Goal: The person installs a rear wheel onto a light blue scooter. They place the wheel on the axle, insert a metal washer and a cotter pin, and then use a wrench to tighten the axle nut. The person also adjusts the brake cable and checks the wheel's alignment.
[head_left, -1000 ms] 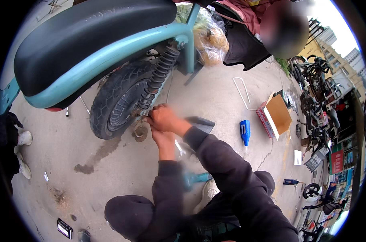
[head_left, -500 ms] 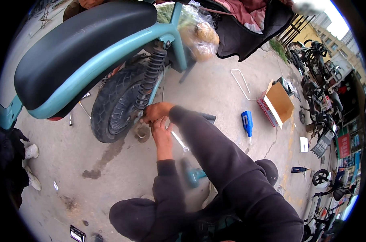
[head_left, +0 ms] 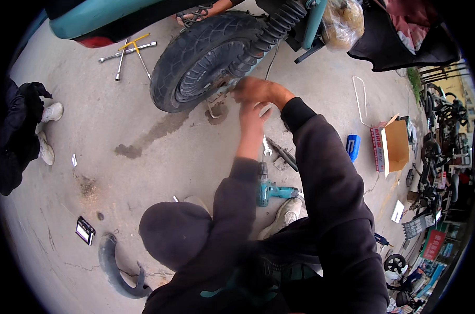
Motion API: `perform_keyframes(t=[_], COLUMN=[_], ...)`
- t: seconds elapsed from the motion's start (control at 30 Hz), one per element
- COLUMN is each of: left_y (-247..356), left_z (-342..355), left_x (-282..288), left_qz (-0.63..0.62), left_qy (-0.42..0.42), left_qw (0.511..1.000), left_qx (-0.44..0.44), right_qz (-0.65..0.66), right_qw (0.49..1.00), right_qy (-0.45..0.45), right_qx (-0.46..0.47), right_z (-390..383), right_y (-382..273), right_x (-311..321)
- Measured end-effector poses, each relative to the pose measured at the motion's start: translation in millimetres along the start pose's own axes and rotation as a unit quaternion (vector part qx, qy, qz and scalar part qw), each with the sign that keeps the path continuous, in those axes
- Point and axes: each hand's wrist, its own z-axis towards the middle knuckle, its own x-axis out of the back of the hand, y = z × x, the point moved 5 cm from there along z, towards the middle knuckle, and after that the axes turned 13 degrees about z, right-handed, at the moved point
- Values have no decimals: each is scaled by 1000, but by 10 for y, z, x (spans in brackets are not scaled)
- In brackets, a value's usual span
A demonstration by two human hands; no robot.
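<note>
At the hub of the scooter's rear wheel (head_left: 195, 78), below the coil shock absorber (head_left: 271, 36), my two hands meet. My right hand (head_left: 259, 90) is closed at the axle, blurred by motion, and hides what it grips. Just below it, my left hand (head_left: 252, 116) reaches up to the same spot; its thumb side shows, while its other fingertips are covered. Beside my left wrist a wrench (head_left: 267, 147) shows its open end; whether it is held or lying down I cannot tell. A teal cordless drill (head_left: 271, 192) lies near my shoe (head_left: 283, 215).
Beyond the wheel another person's hand (head_left: 195, 15) touches a dark coil. Lug wrenches (head_left: 130, 51) lie left of the wheel. An open cardboard box (head_left: 392, 144) and a blue bottle (head_left: 353, 147) stand out at right. A curved black fender (head_left: 117, 267) lies lower left.
My view has shifted, so the wheel and hands appear higher and more to the right. My hands stay at the axle, the right one now blurred. The drill and lug wrenches show more fully.
</note>
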Motion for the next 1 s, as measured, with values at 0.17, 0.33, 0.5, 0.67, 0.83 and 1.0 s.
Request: perform_keyframes(t=[0.17, 0.33, 0.5, 0.67, 0.83, 1.0], left_y=[-141, -456, -569, -474, -326, -328], left_z=[229, 19, 746, 78, 90, 0], left_x=[227, 28, 604, 269, 414, 337], left_qz=[-27, 11, 29, 291, 397, 429], left_qy=[-7, -23, -132, -95, -70, -72], left_qw=[999, 1000, 955, 931, 881, 872], left_qx=[-43, 4, -265, -199, -248, -224], right_qz=[-152, -135, -252, -236, -236, -232], right_qw=[970, 950, 906, 901, 910, 852], right_qy=[189, 283, 325, 356, 333, 429], right_qx=[29, 15, 99, 72, 68, 190], right_z=[-211, -520, -285, -501, -392, -467], right_y=[-267, 137, -721, -166, -377, -147], right_x=[-267, -349, -515, -477, -514, -561])
